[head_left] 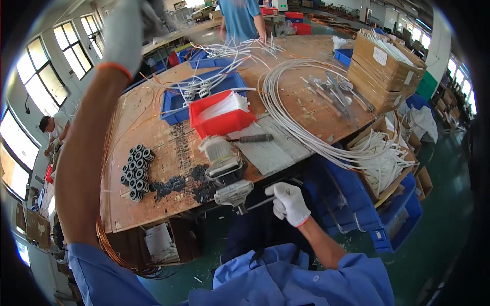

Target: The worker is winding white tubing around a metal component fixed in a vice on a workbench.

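Note:
A metal bench vise is fixed at the table's near edge, with a whitish block-like part at its far end. In a white glove, my right hand is closed at the outer end of the vise's handle bar. My left hand, also in a white glove, is raised high at the upper left. Its fingers are smeared by motion beside a dark blur, so what it holds cannot be made out. Several dark ring-shaped fittings stand grouped on the table left of the vise.
Behind the vise are a red bin of white strips, a blue tray and a dark-handled tool. Coiled white tubing, hand tools and cardboard boxes lie right. Blue crates stand below. A person stands opposite.

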### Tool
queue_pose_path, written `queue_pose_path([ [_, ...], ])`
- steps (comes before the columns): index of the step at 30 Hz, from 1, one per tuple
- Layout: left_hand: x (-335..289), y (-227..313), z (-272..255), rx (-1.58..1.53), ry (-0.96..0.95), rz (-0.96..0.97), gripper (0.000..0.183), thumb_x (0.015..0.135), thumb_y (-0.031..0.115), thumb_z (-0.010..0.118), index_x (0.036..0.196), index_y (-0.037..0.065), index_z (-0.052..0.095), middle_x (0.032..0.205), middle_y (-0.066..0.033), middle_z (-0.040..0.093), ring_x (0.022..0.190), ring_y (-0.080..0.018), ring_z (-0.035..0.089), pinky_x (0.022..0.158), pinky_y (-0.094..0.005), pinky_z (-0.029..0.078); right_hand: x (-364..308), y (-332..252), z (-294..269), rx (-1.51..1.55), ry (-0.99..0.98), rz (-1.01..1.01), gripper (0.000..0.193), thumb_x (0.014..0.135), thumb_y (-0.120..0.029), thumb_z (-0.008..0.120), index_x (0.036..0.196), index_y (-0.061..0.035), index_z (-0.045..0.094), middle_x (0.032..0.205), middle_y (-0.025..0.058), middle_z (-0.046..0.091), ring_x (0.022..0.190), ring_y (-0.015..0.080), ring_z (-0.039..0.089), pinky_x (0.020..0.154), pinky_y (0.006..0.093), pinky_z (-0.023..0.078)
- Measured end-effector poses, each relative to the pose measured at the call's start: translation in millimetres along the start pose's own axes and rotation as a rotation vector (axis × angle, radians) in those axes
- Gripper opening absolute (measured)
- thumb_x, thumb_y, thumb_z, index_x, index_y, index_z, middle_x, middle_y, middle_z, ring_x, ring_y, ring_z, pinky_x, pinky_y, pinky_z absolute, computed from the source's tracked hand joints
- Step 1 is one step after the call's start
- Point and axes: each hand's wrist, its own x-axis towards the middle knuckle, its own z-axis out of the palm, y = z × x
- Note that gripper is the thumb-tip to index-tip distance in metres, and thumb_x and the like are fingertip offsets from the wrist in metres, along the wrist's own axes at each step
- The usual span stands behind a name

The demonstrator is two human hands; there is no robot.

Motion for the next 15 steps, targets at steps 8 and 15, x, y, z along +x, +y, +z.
queue_pose_path([
  [8, -132, -55, 47, -0.085, -0.278, -0.305, 0.041, 0.104, 0.016, 0.068, 0.139, -0.005, 0.068, 0.102, -0.0049, 0.075, 0.086, -0.0102, 0.069, 0.078, -0.0272, 0.058, -45, 100, 130, -0.559, -0.354, -0.036, 0.021, 0.103, -0.019, 0.08, 0.109, 0.0009, 0.079, 0.096, 0.0069, 0.081, 0.081, 0.0114, 0.074, 0.074, 0.0298, 0.057],
  [15, -315, -90, 71, 0.402, -0.473, -0.016, 0.054, 0.093, 0.009, 0.077, 0.146, 0.008, 0.065, 0.133, -0.0155, 0.066, 0.118, -0.0283, 0.068, 0.103, -0.0379, 0.055, -34, 124, 110, -0.083, -0.237, 0.244, 0.078, 0.106, -0.038, 0.076, 0.16, 0.0068, 0.043, 0.1, 0.0116, 0.075, 0.072, 0.0106, 0.068, 0.066, 0.0277, 0.058],
])
